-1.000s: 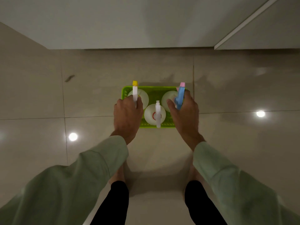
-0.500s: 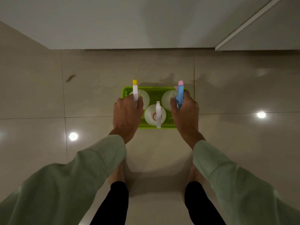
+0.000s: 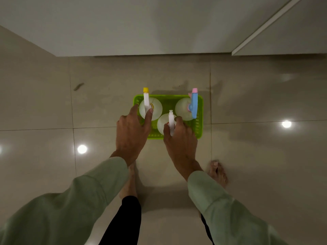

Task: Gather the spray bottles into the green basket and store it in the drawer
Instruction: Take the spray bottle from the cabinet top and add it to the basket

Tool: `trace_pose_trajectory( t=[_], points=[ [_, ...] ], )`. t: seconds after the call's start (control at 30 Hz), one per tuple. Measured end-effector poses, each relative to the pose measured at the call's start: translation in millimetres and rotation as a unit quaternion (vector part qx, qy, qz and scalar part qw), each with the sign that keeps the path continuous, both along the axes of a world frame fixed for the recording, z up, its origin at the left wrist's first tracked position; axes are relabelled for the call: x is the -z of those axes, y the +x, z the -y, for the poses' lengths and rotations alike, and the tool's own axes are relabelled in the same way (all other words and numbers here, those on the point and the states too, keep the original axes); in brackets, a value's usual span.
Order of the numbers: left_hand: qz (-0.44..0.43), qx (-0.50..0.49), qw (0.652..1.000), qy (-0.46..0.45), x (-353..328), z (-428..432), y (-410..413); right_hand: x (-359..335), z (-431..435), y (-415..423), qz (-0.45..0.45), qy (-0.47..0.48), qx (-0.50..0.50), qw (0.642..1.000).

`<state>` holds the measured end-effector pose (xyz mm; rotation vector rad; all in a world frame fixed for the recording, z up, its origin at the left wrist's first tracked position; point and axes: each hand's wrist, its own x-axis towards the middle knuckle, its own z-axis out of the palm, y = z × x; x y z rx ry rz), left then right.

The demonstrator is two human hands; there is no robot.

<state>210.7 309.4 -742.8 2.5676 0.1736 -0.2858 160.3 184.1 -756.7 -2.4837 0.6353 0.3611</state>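
**Three bottles in basket, hands settling them before the lift**

Head view: green basket sits on the floor, near the cabinet front. All three spray bottles stand upright inside it: yellow-tipped bottle back left, blue-trigger bottle back right, white-nozzle bottle front centre. No drawer seen open.

Left hand: fingers spread, tips touching the yellow-tipped bottle's trigger neck, not closed round it. Right hand: thumb and forefinger either side of the white-nozzle bottle's neck; looks a loose pinch, can't tell if it's a real grip.

Doing it well, my read: gathering looks done, so let go of the necks and take the basket by its two short rims, low, and lift it level. The bottles are tall and top-heavy, and any tilt will likely topple them against each other.

Versus half a second ago: right hand has shifted from the blue-trigger bottle inward to the white-nozzle one; blue trigger is now fully uncovered. Left hand sits about where it was, fingers a bit more spread. Right foot now shows
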Motion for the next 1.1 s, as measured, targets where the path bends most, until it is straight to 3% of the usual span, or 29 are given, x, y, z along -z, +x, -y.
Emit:
trace_pose_trajectory(
  t=[0.17, 0.6, 0.7, 0.83, 0.93, 1.1],
  points=[
    [-0.01, -0.003, 1.0, 0.003, 0.6, -3.1, -3.3, 2.2, -6.9, 3.2, 0.043, 0.003, 0.008, 0.999],
    [-0.004, -0.005, 1.0, -0.016, 0.0, 1.7, 1.9, -0.6, 7.4, -1.1, 0.034, 0.043, -0.018, 0.998],
    [0.014, 0.005, 0.999, -0.042, -2.4, -2.2, 1.3, -10.4, 21.2, -9.2, 0.086, 0.062, 0.016, 0.994],
    [0.021, -0.03, 0.998, -0.057, -0.7, -12.2, -5.0, -10.3, 48.4, -24.2, 0.182, 0.079, 0.165, 0.966],
    [-0.011, -0.066, 0.996, -0.053, 14.0, -18.2, -9.3, 14.0, 66.0, -27.8, 0.126, 0.093, 0.249, 0.956],
    [-0.132, -0.091, 0.986, -0.052, 54.2, -21.8, -8.4, 65.7, 78.1, -19.3, -0.043, 0.173, 0.199, 0.964]
  ],
)
